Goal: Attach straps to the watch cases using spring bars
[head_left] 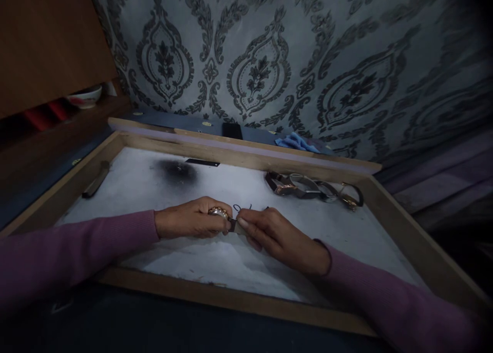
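My left hand (196,218) is closed around a wristwatch (219,212) with a gold and silver-coloured case, its round face partly covered by the fingers. A short dark piece of strap (232,225) runs from the watch to my right hand (275,237), whose thumb and fingers pinch its end. Both hands are close together above the white bottom of a shallow wooden tray. Just behind the right fingertips lies a thin dark loop (238,207). Whatever else sits under the right fingers is hidden.
Several watches (304,186) lie in a row at the tray's back right. A flat black strip (202,162) and a dark-handled tool (96,180) lie inside the wooden tray (246,296). Behind its raised rim are a blue cloth (296,142) and a black phone-like object (231,131).
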Demonstrator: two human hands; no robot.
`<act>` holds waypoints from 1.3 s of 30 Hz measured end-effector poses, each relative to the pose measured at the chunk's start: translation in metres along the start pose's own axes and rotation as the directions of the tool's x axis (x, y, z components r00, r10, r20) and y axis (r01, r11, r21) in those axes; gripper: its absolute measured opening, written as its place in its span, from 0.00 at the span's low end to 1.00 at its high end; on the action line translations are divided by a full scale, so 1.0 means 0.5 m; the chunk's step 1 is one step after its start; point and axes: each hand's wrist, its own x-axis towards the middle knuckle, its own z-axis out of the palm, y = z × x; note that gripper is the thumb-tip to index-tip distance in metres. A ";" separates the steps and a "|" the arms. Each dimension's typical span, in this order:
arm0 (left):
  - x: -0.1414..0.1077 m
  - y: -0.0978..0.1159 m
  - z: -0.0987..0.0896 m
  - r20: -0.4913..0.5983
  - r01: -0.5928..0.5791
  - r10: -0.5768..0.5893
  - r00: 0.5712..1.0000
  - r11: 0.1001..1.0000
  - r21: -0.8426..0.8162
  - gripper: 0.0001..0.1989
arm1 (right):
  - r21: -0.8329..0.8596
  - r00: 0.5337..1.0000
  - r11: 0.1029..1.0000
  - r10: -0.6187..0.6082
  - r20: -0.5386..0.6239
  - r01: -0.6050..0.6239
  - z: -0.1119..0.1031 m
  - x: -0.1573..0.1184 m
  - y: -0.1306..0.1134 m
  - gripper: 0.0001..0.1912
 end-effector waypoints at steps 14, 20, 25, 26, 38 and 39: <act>-0.005 0.003 0.000 0.041 -0.020 0.017 0.999 0.995 0.094 0.08 | -0.150 0.999 0.988 -0.021 0.043 0.028 0.007 -0.002 0.007 0.18; -0.007 0.001 -0.005 0.077 -0.035 0.025 0.997 0.992 0.123 0.09 | -0.203 0.997 0.978 -0.024 0.075 0.039 0.010 -0.007 0.010 0.18; -0.008 -0.003 -0.008 0.089 -0.053 0.042 0.995 0.990 0.127 0.10 | -0.229 0.998 0.973 -0.025 0.052 0.036 0.010 -0.007 0.008 0.17; -0.008 -0.005 -0.009 0.089 -0.055 0.044 0.995 0.990 0.127 0.10 | -0.222 0.998 0.974 -0.026 0.053 0.037 0.010 -0.007 0.008 0.17; -0.003 -0.010 -0.012 0.071 -0.094 0.086 0.994 0.988 0.121 0.10 | -0.128 0.999 0.991 -0.023 0.022 0.025 0.006 -0.002 0.001 0.16; -0.003 -0.010 -0.012 0.068 -0.099 0.091 0.993 0.987 0.123 0.10 | -0.119 1.000 0.993 -0.021 0.019 0.023 0.006 -0.001 0.000 0.16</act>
